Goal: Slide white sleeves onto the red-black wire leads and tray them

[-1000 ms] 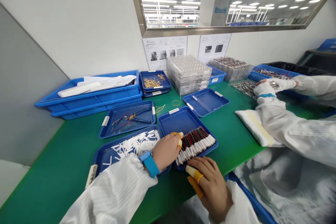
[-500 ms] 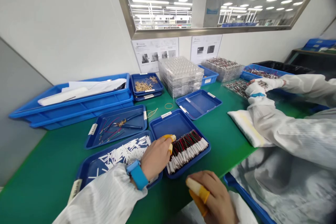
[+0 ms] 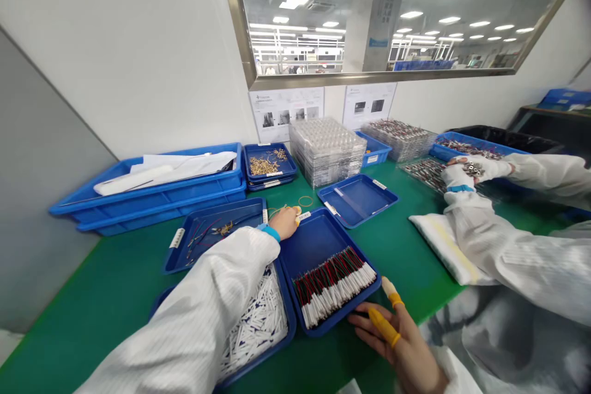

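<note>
Green bench (image 3: 106, 326), sleeve (image 3: 184, 301) partly hiding white tubes (image 3: 256, 326)

Green-topped workbench (image 3: 115, 314), blue tray of red-and-black wires with white ends (image 3: 314, 240), blue tray of loose white pieces (image 3: 287, 314), blue tray of thin coloured wires (image 3: 242, 215), stacked clear plastic trays (image 3: 327, 154), rubber band (image 3: 305, 201), folded white cloth (image 3: 443, 247)

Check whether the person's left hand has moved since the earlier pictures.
Yes. The left hand has moved forward, away from the person: from beside the wire bundle in the blue tray to that tray's far left corner.
</note>
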`<state>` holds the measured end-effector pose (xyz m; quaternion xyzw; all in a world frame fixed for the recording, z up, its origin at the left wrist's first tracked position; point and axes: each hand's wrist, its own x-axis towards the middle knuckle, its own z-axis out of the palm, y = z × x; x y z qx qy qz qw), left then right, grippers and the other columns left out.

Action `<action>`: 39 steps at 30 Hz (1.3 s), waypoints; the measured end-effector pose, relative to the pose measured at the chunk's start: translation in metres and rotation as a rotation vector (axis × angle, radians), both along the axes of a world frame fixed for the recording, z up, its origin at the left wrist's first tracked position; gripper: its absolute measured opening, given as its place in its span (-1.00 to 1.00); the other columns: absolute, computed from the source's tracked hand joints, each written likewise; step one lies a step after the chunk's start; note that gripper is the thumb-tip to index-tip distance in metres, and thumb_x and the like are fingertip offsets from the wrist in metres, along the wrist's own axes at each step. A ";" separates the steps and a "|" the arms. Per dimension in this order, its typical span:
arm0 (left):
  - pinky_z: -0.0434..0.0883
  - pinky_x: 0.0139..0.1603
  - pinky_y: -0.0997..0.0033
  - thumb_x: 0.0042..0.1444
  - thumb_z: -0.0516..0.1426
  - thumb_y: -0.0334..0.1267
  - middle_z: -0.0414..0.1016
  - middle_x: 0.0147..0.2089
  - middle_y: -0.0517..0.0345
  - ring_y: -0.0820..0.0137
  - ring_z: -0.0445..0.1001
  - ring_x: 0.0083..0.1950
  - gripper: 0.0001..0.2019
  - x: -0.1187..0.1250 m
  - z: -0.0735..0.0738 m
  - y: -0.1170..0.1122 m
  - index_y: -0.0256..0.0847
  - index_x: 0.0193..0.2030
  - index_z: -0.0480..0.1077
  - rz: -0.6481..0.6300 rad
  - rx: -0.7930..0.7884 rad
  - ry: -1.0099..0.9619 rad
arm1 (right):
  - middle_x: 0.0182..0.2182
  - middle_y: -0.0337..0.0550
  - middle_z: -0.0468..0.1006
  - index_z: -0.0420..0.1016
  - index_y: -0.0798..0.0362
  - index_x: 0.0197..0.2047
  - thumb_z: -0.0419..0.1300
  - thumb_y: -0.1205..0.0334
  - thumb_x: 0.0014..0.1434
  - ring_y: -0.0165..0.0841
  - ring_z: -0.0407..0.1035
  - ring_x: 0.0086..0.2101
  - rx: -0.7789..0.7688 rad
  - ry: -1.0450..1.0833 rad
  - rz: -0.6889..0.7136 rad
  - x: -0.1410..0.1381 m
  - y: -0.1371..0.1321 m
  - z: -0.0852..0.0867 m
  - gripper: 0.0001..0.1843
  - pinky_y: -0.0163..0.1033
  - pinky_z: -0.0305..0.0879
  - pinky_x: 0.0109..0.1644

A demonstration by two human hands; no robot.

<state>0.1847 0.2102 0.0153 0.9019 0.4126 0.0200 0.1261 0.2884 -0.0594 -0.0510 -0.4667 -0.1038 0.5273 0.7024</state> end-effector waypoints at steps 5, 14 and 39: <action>0.36 -0.14 0.16 0.13 0.05 -0.25 0.34 -0.02 0.04 0.30 0.38 -0.10 -0.75 0.004 0.012 0.000 -0.24 -0.05 0.28 0.033 -0.121 -0.094 | -0.40 -0.05 0.51 0.43 0.09 -0.42 0.09 -0.18 -0.03 -0.17 0.46 -0.32 0.085 -0.101 0.028 0.005 0.001 0.004 -0.55 0.06 0.29 -0.13; 0.37 -0.47 0.45 0.14 0.03 -0.25 0.39 -0.36 0.20 0.50 0.39 -0.46 -0.84 -0.072 0.055 -0.046 -0.31 -0.23 0.32 0.222 -0.643 -0.414 | -0.52 -0.36 0.34 0.17 -0.03 -0.04 0.21 0.17 -0.04 -0.43 0.32 -0.53 -0.012 -0.452 0.138 0.060 0.030 0.061 -0.52 -0.29 0.31 -0.47; 0.35 -0.33 0.35 0.11 -0.09 -0.06 0.50 -0.49 -0.09 0.30 0.49 -0.54 -0.63 -0.044 -0.035 -0.220 -0.34 -0.40 0.33 1.030 -1.690 -1.346 | -0.09 -0.09 0.38 0.30 0.09 -0.05 0.05 0.23 0.17 -0.31 0.35 -0.21 -0.215 -1.056 1.106 0.046 0.259 0.081 -0.73 -0.10 0.33 -0.19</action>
